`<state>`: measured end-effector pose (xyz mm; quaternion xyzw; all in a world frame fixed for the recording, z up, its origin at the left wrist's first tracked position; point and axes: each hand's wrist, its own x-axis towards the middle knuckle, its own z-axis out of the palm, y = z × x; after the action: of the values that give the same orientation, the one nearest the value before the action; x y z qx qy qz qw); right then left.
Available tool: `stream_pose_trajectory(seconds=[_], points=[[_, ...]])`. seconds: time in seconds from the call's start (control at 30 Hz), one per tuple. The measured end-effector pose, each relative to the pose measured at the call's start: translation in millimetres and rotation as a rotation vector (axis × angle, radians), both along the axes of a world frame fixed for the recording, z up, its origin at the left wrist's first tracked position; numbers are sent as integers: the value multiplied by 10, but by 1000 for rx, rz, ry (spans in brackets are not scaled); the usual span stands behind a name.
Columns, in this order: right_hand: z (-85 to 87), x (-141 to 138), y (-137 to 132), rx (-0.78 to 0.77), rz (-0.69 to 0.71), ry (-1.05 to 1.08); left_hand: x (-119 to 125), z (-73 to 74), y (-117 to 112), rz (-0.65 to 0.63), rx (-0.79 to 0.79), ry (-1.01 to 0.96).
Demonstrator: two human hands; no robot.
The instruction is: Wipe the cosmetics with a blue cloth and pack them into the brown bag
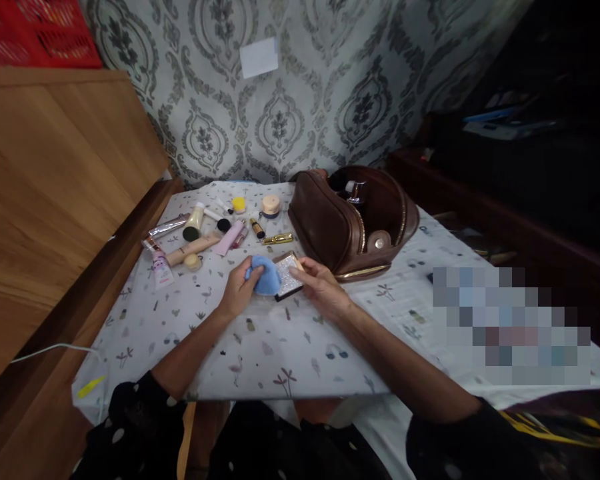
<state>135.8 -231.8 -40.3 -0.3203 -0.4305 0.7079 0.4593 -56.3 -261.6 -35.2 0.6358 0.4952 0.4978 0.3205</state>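
My left hand is closed on a blue cloth, which lies against the left side of a glittery silver compact case. The case is in the grip of my right hand, fingers along its right edge. Both hands are just above the table, in front of an unzipped brown leather bag. Inside the bag a bottle with a shiny collar shows. Beyond my hands lie a gold tube, a small dark bottle and a round jar with a peach lid.
Several cosmetics, among them a pink tube and a yellow-lidded pot, are spread at the back left of the patterned tablecloth. A wooden cabinet borders the left side; a white cable runs there. Patterned wallpaper is behind.
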Motion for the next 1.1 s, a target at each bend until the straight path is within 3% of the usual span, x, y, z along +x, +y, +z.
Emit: stream_pose_trajectory(seconds=[0.13,0.23,0.47,0.63,0.83,1.1], points=[[-47,-39,-42,1,51,-11,34,10,9,99,36,-91],[-73,-47,-41,-14,51,22,57,9,-12,126,130,-2],[-94,-42,49,-140,-87,200,70,16,-52,-132,383,304],[-72,-37,27,-200,5,227,43,12,-28,30,376,308],[-46,-16,-7,-204,70,225,27,42,-38,100,307,185],[-105,-63,-23,-180,125,225,120,-4,-85,156,542,369]])
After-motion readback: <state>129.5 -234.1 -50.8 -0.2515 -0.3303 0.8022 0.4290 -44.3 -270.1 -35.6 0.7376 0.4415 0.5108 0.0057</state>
